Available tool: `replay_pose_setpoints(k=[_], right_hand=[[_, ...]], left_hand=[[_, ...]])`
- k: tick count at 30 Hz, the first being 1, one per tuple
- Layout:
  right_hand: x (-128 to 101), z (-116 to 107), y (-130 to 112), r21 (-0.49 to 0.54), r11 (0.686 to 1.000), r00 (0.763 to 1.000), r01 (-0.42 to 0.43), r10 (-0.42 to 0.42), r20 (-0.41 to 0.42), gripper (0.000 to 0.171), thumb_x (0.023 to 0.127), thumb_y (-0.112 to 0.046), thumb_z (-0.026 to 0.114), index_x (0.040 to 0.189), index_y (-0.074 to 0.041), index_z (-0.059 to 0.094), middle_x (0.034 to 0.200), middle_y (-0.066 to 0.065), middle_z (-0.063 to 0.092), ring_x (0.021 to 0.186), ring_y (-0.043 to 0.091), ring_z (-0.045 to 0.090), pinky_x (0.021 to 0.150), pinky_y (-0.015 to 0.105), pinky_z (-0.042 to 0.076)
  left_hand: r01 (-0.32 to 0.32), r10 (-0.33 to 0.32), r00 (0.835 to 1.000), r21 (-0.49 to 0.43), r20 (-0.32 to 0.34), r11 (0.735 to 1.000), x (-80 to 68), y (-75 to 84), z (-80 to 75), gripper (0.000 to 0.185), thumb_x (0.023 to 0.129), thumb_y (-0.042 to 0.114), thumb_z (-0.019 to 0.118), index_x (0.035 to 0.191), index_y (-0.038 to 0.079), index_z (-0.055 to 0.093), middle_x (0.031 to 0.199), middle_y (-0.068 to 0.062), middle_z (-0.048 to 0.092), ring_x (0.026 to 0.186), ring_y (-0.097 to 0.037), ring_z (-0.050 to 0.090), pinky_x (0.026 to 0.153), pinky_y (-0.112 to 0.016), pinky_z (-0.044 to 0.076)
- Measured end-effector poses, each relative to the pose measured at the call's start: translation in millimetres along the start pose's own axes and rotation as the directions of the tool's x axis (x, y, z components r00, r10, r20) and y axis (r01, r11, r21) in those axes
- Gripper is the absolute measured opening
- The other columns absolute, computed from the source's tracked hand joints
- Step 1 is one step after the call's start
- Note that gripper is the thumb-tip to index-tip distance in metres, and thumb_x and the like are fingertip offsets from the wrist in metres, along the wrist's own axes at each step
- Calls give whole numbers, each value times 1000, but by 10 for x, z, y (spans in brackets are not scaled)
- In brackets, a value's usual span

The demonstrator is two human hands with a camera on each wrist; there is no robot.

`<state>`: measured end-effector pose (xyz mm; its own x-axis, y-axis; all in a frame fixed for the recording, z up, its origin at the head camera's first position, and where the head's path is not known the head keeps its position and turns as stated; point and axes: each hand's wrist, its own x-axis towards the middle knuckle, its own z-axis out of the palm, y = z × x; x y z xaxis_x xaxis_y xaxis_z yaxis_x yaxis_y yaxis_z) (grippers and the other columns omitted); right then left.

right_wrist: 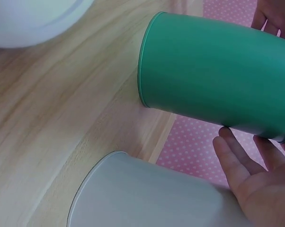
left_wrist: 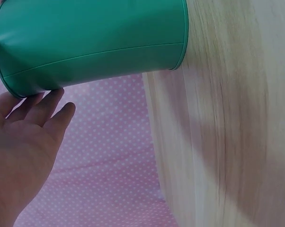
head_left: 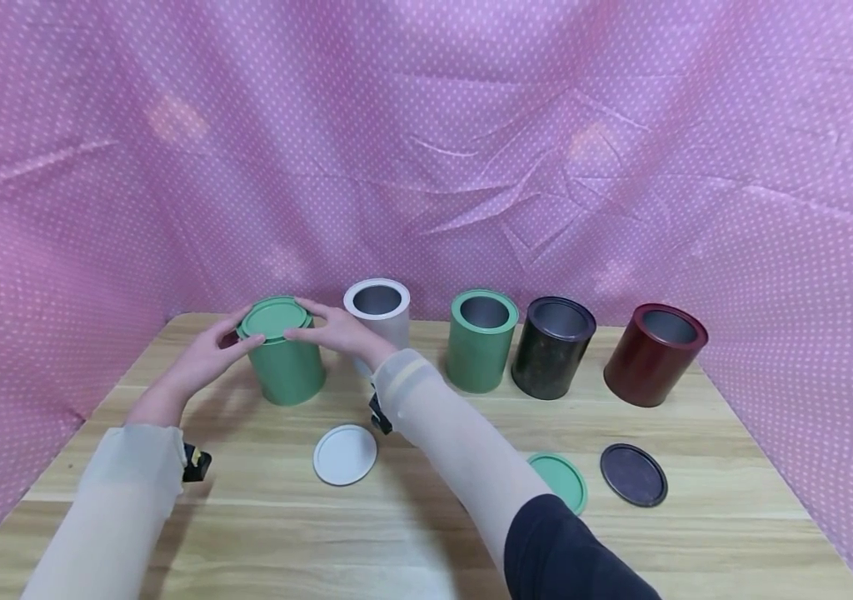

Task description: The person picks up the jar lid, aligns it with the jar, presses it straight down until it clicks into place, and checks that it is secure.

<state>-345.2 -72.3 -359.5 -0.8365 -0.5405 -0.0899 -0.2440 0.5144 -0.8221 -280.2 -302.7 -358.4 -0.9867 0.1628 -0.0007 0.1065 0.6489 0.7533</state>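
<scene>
- Looking from the head view, both hands are at the top of the green tin (head_left: pixel 285 367) at the 10 o'clock part of the table (head_left: pixel 426 533). The left hand (head_left: pixel 205 357) touches the rim from 9 o'clock and the right hand (head_left: pixel 340 329) from 3 o'clock, fingers almost straight, and the green lid (head_left: pixel 274 318) sits on the tin between them. I judge this lid is on, or nearly pressed down.
- In the same view four more tins stand open in a row toward 3 o'clock: a white tin (head_left: pixel 381 310), a second green tin (head_left: pixel 481 340), a black tin (head_left: pixel 552 347) and a dark red tin (head_left: pixel 655 353). Three lids lie flat nearer to the person: a white lid (head_left: pixel 345 454), a spare green lid (head_left: pixel 563 480) half hidden by the right sleeve, and a black lid (head_left: pixel 633 474). So one tin seems closed and four remain open; no red lid is visible.
- In the left wrist view, the left hand (left_wrist: pixel 24 142) is open with straight fingers, and the fingertips (left_wrist: pixel 50 97) touch the top edge of the green tin (left_wrist: pixel 93 40). It does not curl around it.
- In the right wrist view, the right hand (right_wrist: pixel 261 182) is also flat and open, its fingertips (right_wrist: pixel 225 137) at the rim of the green tin (right_wrist: pixel 213 80). The white tin (right_wrist: pixel 147 198) stands just beside, at 6 o'clock in this picture.
- No brand, label or writing can be read on any tin or lid.
</scene>
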Motion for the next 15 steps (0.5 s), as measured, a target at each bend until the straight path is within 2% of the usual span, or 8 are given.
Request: replay_pose_setpoints(k=[9, 15], right_hand=[[-25, 3, -37, 12, 1000, 1000, 6, -6, -21, 71, 87, -58, 61, 149, -45, 29, 159, -1, 29, 147, 27, 26, 115, 59, 25], [-51, 22, -71, 63, 998, 999, 3, -1, -34, 71, 87, -53, 64, 149, -41, 32, 158, -2, 31, 146, 25, 27, 116, 57, 25]], left_hand=[[22, -22, 1000, 12, 8, 1000, -2, 42, 16, 84, 96, 55, 47, 157, 18, 3, 159, -26, 8, 142, -51, 20, 110, -68, 23], [34, -34, 999, 15, 2, 999, -19, 50, 23, 83, 96, 56, 47, 157, 20, 4, 160, -24, 7, 142, -51, 19, 109, -70, 22]])
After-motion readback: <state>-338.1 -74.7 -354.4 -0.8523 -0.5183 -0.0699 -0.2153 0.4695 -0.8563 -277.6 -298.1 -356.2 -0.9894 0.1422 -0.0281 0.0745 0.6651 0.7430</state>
